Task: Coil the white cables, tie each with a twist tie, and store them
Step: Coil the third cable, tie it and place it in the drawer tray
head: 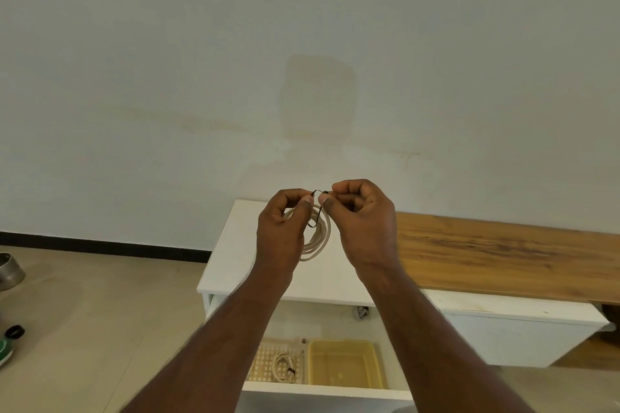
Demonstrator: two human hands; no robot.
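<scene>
Pale wall (302,43) fills your view above a white cabinet (235,245) with a wood tabletop (503,251) at 3 o'clock; its open drawer (318,391) at 6 o'clock holds a tied cable (284,368) in a lattice basket (265,359) beside a yellow tray (345,362); your left hand (280,231) grips the white coil (317,238); your right hand (362,221) pinches the dark twist tie (318,208) wrapped round it.

Both hands are raised side by side over the near-left part of a cabinet top (235,245). The left hand (280,231) and the right hand (364,225) each pinch an end of a twist tie (317,208) looped round a coiled cable (317,241) hanging between them. Below and nearer, an open drawer (322,391) holds a lattice basket (265,362) on the left, with a tied cable coil (284,368) in it, and a tub (345,362) just beside it on the right. A plank (503,248) lies on the cabinet to the right. A metal pot (10,270) sits on the floor far left.
</scene>
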